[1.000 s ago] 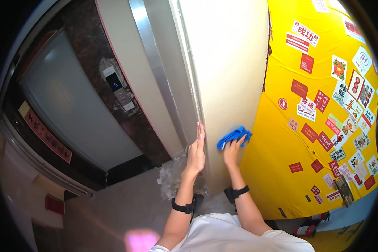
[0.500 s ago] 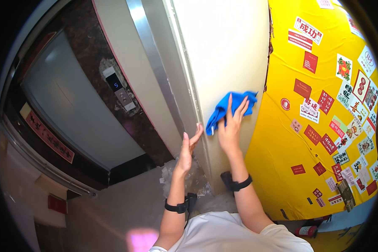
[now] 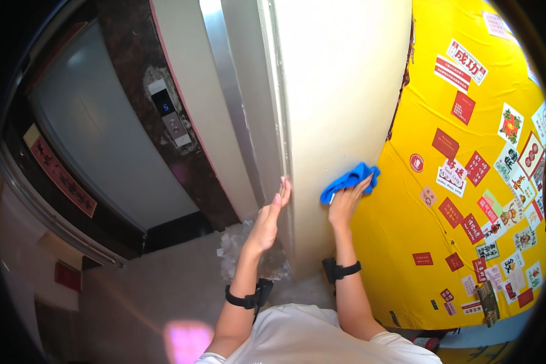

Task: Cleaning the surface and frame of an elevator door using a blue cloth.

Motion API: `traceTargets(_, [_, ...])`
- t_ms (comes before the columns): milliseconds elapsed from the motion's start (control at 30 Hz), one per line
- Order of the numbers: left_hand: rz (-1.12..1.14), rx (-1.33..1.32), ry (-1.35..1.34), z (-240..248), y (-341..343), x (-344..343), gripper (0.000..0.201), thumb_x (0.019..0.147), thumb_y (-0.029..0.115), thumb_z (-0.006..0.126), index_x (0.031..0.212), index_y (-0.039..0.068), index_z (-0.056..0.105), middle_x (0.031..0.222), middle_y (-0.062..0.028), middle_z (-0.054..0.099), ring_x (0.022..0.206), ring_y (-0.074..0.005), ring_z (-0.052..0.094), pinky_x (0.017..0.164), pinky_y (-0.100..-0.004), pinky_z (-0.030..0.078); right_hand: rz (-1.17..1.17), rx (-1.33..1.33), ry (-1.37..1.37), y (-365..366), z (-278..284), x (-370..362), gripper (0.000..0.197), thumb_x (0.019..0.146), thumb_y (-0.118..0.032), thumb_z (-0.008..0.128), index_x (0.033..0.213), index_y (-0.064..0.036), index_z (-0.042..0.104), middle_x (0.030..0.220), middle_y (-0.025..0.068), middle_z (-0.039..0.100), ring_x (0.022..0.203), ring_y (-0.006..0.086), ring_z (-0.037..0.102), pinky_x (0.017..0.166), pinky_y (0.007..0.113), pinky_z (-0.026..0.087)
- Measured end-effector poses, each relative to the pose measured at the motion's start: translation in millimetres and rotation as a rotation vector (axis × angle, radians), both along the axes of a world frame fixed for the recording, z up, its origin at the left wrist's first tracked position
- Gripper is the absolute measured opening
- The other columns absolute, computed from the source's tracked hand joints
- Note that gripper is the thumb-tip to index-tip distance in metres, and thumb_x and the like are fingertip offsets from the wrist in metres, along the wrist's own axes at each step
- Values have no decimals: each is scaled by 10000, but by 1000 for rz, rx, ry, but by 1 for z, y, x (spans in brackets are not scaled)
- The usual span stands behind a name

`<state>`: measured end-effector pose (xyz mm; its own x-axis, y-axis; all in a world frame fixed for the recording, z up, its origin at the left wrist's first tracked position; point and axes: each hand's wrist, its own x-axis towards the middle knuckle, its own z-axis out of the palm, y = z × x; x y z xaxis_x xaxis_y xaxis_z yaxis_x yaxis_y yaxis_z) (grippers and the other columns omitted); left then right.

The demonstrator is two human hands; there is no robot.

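Note:
My right hand [image 3: 344, 211] presses a crumpled blue cloth [image 3: 344, 181] against a white wall [image 3: 340, 79], close to the wall's right side where a yellow surface begins. Part of the cloth shows beyond my fingertips, and the rest is under the hand. My left hand [image 3: 265, 225] is open, its fingers stretched upward along the wall's left corner edge [image 3: 282, 121]. It holds nothing, and its fingertips are at or against that edge. Black bands are strapped round both wrists.
A yellow panel [image 3: 382, 242] with many red and white stickers curves along the right, with a metal hinge [image 3: 488, 303] low on it. At left are a grey elevator door [image 3: 103, 121] and its call panel [image 3: 168, 113]. Chipped patches mark the floor [image 3: 145, 291] by the wall's foot.
My right hand has slid the cloth downward and to the right on the wall. The left hand stays by the corner edge. The whole view has shifted slightly.

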<state>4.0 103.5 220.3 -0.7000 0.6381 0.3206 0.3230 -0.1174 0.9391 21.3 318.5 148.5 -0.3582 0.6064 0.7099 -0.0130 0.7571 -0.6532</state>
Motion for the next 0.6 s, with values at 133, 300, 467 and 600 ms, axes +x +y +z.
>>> traceTargets(133, [29, -41, 149, 6, 2, 4, 618, 1079, 419, 268, 1497, -34, 308, 1613, -188, 223, 1514, -256, 161, 1204, -327, 147, 16, -134, -69, -4, -63, 1, 646, 1065, -260, 354, 1544, 40, 41, 1598, 304, -126, 1482, 484, -63, 1202, 556, -3])
traceTargets(300, [-23, -43, 125, 6, 1, -4, 596, 1066, 361, 340, 1501, -43, 288, 1606, -216, 214, 1509, -268, 174, 1196, -319, 174, 57, -235, -125, -14, -108, 0, 733, 1066, -326, 357, 1541, 25, -76, 1579, 322, -174, 1475, 496, -93, 1204, 552, -11])
traceTargets(467, [24, -36, 168, 6, 6, 8, 622, 1046, 323, 400, 1520, -44, 233, 1600, -261, 182, 1509, -298, 157, 1194, -329, 181, 95, -282, -88, -39, -133, -1, 795, 1044, -288, 433, 1535, 26, -108, 1558, 355, -188, 1471, 501, -106, 1200, 566, -18])
traceTargets(600, [64, -127, 256, 14, 7, 16, 655, 1042, 350, 349, 1517, -73, 190, 1623, -224, 158, 1513, -268, 152, 1200, -333, 143, 170, -306, -54, -74, -134, 2, 790, 1017, -204, 483, 1552, 15, -56, 1542, 391, -176, 1456, 545, -89, 1192, 588, 17])
